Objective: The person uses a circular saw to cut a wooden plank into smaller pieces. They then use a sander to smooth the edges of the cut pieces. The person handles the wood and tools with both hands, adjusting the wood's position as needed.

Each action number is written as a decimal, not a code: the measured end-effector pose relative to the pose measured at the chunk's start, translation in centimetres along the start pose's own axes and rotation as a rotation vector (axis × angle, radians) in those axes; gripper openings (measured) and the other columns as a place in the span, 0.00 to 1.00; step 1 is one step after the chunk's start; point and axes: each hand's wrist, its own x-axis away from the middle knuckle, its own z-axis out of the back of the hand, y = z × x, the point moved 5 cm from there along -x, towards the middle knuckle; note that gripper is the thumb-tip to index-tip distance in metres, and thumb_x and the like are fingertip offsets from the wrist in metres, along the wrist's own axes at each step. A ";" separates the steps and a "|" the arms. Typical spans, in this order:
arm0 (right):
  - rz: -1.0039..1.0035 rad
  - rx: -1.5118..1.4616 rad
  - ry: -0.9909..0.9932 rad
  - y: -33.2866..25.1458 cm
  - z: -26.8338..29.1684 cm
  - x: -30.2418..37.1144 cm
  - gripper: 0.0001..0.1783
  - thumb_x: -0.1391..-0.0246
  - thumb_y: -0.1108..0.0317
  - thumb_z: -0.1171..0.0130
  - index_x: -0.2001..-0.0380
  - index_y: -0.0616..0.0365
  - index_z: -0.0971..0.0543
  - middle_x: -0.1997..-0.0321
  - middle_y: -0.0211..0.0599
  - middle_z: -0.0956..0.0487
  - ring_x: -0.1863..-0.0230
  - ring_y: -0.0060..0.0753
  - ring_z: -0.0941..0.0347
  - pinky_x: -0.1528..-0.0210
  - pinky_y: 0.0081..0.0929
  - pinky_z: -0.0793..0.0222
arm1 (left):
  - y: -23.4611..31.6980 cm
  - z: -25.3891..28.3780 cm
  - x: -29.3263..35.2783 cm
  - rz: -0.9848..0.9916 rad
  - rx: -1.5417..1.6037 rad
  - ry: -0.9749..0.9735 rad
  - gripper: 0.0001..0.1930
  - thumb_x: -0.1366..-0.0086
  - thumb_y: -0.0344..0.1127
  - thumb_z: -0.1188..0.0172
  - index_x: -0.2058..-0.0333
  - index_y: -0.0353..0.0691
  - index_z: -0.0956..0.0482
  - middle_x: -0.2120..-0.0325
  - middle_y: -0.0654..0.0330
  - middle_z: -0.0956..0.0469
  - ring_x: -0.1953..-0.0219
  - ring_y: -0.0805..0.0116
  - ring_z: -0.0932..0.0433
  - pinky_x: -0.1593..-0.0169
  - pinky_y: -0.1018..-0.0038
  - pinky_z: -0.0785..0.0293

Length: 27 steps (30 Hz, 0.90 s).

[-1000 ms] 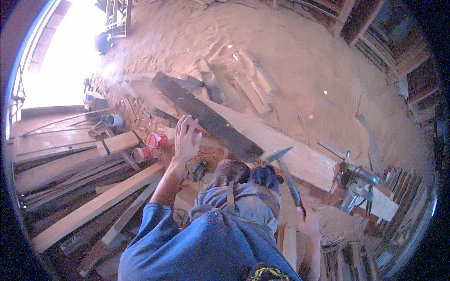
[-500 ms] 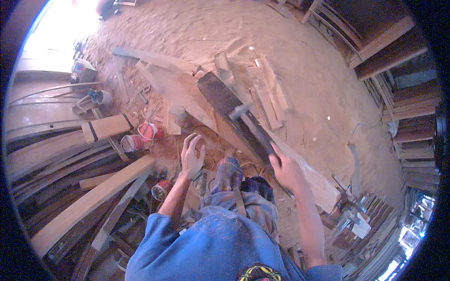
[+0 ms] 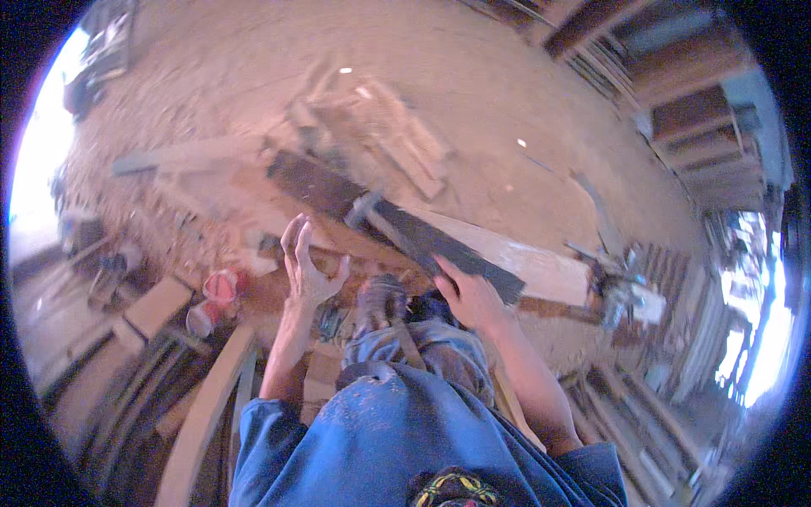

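Note:
A hammer [image 3: 397,234] lies along a dark plank [image 3: 452,249], its metal head toward the far left. Around the near end of its handle, the fingers of my right hand [image 3: 475,297] are closed. My left hand [image 3: 311,275] is raised left of my legs, its fingers spread and nothing in it. Beneath the dark plank a pale board [image 3: 545,264] shows, reaching out to the right. The picture is somewhat smeared by motion.
Loose wood pieces [image 3: 405,135] lie on the sandy floor beyond the plank. Red-and-white buckets [image 3: 221,287] stand at left, near stacked timber [image 3: 110,406]. A cluttered metal device [image 3: 621,291] sits at the right end of the pale board. Shelved boards [image 3: 688,110] line the far right.
The view has swung round, so the planks and buckets appear shifted left and turned. My right hand stays at the hammer's handle. My left hand remains raised, fingers spread wider.

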 end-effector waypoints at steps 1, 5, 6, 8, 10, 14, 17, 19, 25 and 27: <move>-0.051 -0.019 0.063 3.2 -0.1 3.1 0.28 0.32 0.47 0.50 0.33 0.44 0.29 0.58 0.61 0.17 0.57 0.69 0.20 0.51 0.57 0.23 | 0.7 -1.5 -0.6 -0.062 0.055 -0.098 0.45 0.51 0.40 0.23 0.35 0.45 0.34 0.35 0.43 0.36 0.35 0.43 0.35 0.33 0.47 0.37; -0.352 -0.100 0.214 15.9 -2.8 17.7 0.27 0.32 0.47 0.48 0.36 0.47 0.25 0.60 0.57 0.17 0.59 0.61 0.18 0.56 0.47 0.23 | 6.6 -5.9 -5.9 -0.332 -0.153 -0.690 0.52 0.56 0.47 0.20 0.32 0.48 0.37 0.33 0.43 0.41 0.34 0.44 0.36 0.29 0.46 0.44; -0.454 -0.026 0.201 18.5 -3.4 21.6 0.27 0.31 0.48 0.49 0.36 0.50 0.25 0.63 0.57 0.17 0.62 0.56 0.17 0.58 0.43 0.24 | 6.6 -7.1 -6.0 -0.397 -0.238 -0.740 0.54 0.59 0.52 0.20 0.32 0.49 0.35 0.35 0.45 0.37 0.34 0.45 0.36 0.28 0.47 0.46; -0.565 0.024 0.296 25.3 -5.7 28.7 0.29 0.31 0.49 0.49 0.37 0.58 0.25 0.71 0.52 0.22 0.71 0.42 0.23 0.64 0.38 0.28 | 4.4 -10.1 -5.9 -0.490 -0.312 -0.856 0.54 0.60 0.54 0.20 0.32 0.49 0.33 0.38 0.47 0.34 0.34 0.46 0.35 0.28 0.48 0.46; -0.572 -0.020 0.440 26.1 -5.5 31.7 0.30 0.30 0.50 0.49 0.36 0.62 0.26 0.74 0.43 0.25 0.74 0.33 0.30 0.68 0.34 0.32 | 4.4 -11.0 -6.7 -0.503 -0.343 -0.976 0.53 0.59 0.57 0.21 0.34 0.49 0.32 0.43 0.48 0.28 0.35 0.47 0.33 0.30 0.48 0.41; -0.694 -0.238 0.633 27.4 -7.9 35.4 0.32 0.29 0.49 0.50 0.35 0.65 0.28 0.77 0.27 0.31 0.75 0.22 0.37 0.73 0.27 0.39 | 5.8 -12.7 -9.8 -0.337 -0.286 -1.334 0.45 0.53 0.55 0.22 0.37 0.45 0.28 0.45 0.45 0.24 0.38 0.45 0.28 0.35 0.50 0.34; -0.600 -0.133 0.671 28.5 -7.9 33.6 0.32 0.29 0.49 0.49 0.35 0.64 0.28 0.76 0.23 0.32 0.75 0.20 0.39 0.74 0.26 0.41 | 4.2 -14.2 -9.8 -0.072 -0.214 -1.546 0.40 0.49 0.53 0.24 0.40 0.42 0.24 0.46 0.44 0.22 0.40 0.44 0.25 0.37 0.52 0.30; -0.598 -0.142 0.619 27.8 -6.3 31.1 0.31 0.29 0.49 0.49 0.35 0.62 0.27 0.76 0.26 0.33 0.75 0.19 0.39 0.74 0.27 0.42 | 1.5 -15.5 -8.3 0.044 -0.230 -1.477 0.37 0.48 0.53 0.25 0.42 0.41 0.22 0.45 0.44 0.21 0.41 0.44 0.25 0.38 0.53 0.29; -0.548 -0.091 0.424 23.3 2.3 19.7 0.26 0.31 0.50 0.46 0.42 0.58 0.21 0.77 0.45 0.22 0.75 0.36 0.25 0.70 0.38 0.31 | 0.5 -10.9 -6.1 -0.169 -0.191 -0.799 0.28 0.42 0.46 0.28 0.45 0.43 0.21 0.48 0.49 0.20 0.42 0.48 0.25 0.39 0.54 0.29; -0.288 -0.060 0.489 22.7 2.8 16.1 0.26 0.32 0.50 0.45 0.41 0.56 0.22 0.73 0.50 0.19 0.71 0.43 0.20 0.64 0.40 0.27 | 0.7 -6.9 -5.9 -0.079 -0.131 -0.511 0.24 0.41 0.41 0.29 0.47 0.42 0.20 0.50 0.50 0.21 0.44 0.49 0.25 0.39 0.55 0.30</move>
